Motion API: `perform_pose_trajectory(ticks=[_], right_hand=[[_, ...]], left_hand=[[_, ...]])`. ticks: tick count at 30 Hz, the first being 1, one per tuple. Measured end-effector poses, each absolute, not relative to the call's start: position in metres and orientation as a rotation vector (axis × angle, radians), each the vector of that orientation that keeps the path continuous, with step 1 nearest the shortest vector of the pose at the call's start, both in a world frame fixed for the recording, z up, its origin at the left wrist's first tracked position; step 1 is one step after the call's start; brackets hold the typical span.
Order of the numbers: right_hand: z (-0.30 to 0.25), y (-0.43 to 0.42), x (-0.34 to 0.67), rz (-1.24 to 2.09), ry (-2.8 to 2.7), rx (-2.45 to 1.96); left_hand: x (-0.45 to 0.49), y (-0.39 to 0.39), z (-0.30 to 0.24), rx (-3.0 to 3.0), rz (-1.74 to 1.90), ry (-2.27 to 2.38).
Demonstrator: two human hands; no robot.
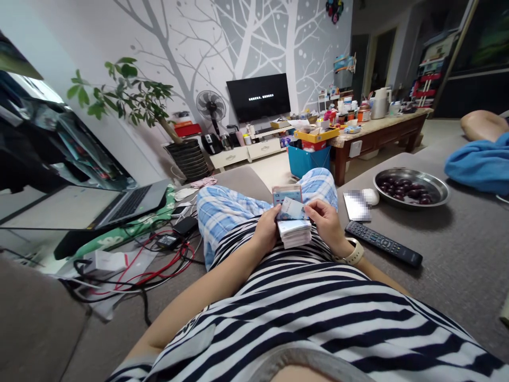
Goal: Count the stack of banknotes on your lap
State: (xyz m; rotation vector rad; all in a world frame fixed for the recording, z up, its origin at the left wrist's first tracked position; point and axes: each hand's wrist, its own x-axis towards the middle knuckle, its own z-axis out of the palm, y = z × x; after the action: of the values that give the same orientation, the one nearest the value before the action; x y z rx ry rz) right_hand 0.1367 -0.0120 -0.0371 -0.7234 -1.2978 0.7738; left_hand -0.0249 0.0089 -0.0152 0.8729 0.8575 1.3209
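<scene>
**Both hands closed on a block of cards over the lap**

Head view: The left hand is curled round the left side of a thick stack of cards, gripping it. The stack is a squared block with pale, layered edges, held over the lap just above the hem of a navy-and-white striped shirt. The right hand meets it from the other side, with thumb and fingers pinched on the top card. This thin, glossy rectangle printed in light blue sits askew on the stack. Behind it another card with a reddish border stands nearly upright. A smooth cream watch wraps the right wrist. Beyond the hands rise knees in soft blue-checked trousers.

To the right, on the grey, coarse-woven sofa, a long black remote control lies close by the right forearm. Farther off on the sofa is a round, shiny steel bowl of dark, rounded fruit, with a crumpled blue cloth beyond it.

To the left, an open laptop rests on a green cloth, with tangled red and black cables beside it. Across the room are a wooden worktop crowded with containers, a flat black television and a leafy potted plant.
</scene>
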Motion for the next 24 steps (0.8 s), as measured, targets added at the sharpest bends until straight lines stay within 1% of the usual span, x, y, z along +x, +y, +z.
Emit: perform_pose_trajectory(ticks=[9,24], right_hand=[[-0.0385,-0.0118,0.1361,0.786,-1.311,-0.696],[-0.0364,-0.0124,0.1357,0.796,-1.29,-0.693]], left_hand=[[-0.0267,0.0144,-0.0206,0.892,1.277,0.786],[-0.026,0.0104,-0.0185,0.992,1.288,0.836]])
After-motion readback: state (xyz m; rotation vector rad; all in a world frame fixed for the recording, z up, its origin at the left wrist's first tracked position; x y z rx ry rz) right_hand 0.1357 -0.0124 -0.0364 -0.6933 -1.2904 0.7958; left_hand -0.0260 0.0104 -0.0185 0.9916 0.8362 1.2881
